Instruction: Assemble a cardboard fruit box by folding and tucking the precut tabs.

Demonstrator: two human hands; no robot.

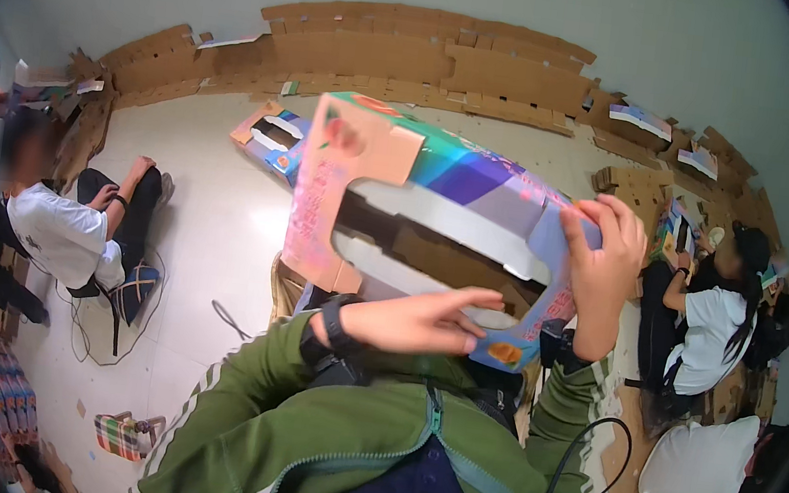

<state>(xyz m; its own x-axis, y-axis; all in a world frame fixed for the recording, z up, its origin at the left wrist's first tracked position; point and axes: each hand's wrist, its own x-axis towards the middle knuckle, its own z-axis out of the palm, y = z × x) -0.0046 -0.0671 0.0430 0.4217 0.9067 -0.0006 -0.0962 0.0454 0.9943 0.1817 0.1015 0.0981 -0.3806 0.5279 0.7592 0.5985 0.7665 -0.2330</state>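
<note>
A colourful cardboard box point(482, 174), orange-pink at its left end and green, purple and blue elsewhere, is held up tilted in front of my chest. A large cut-out opening in its facing side shows pale flaps and a brown inside. My right hand point(606, 263) grips the box at its right end, thumb and fingers over the corner. My left hand point(420, 321) lies across the near lower edge of the opening, fingers stretched out and a little apart. Whether its fingertips press on the cardboard I cannot tell. Both wrists wear dark bands.
A similar box point(274, 141) stands on the floor beyond mine. Flattened brown cardboard point(369, 51) lines the far wall. A seated person point(72, 227) is at left; another person point(710, 325) handles a box at right. A white pillow point(700, 466) and a checked folding stool point(123, 435) lie nearer.
</note>
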